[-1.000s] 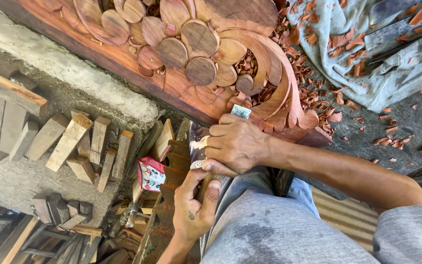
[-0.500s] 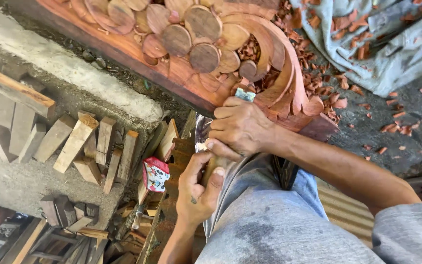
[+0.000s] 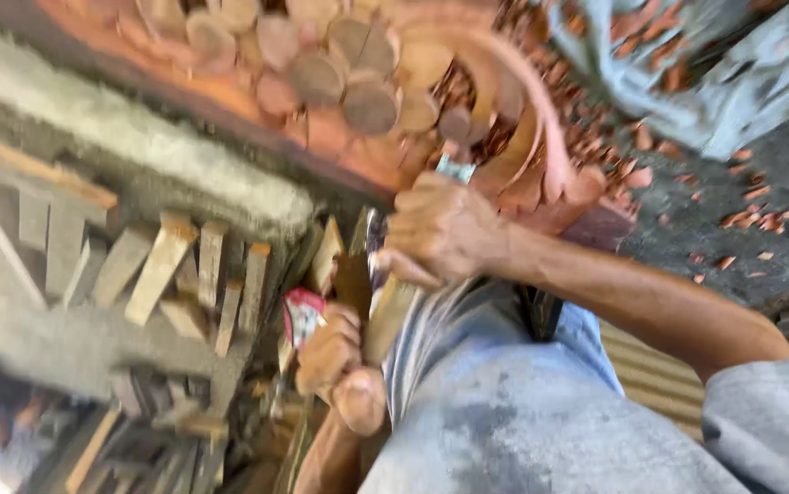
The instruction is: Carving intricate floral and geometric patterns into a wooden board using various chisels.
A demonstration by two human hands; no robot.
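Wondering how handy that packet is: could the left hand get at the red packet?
Probably yes. The left hand sits right beside the red packet with nothing between them. But it is closed on a wooden tool, so it would likely have to let go first.

This is a woodcarving workshop, seemingly open-air. A large reddish carved panel (image 3: 340, 82) with rounded relief forms fills the top of the frame, and wood chips (image 3: 742, 220) litter the grey ground at upper right. Offcuts (image 3: 166, 265) lie stacked by a rough concrete ledge (image 3: 129, 155) at left.
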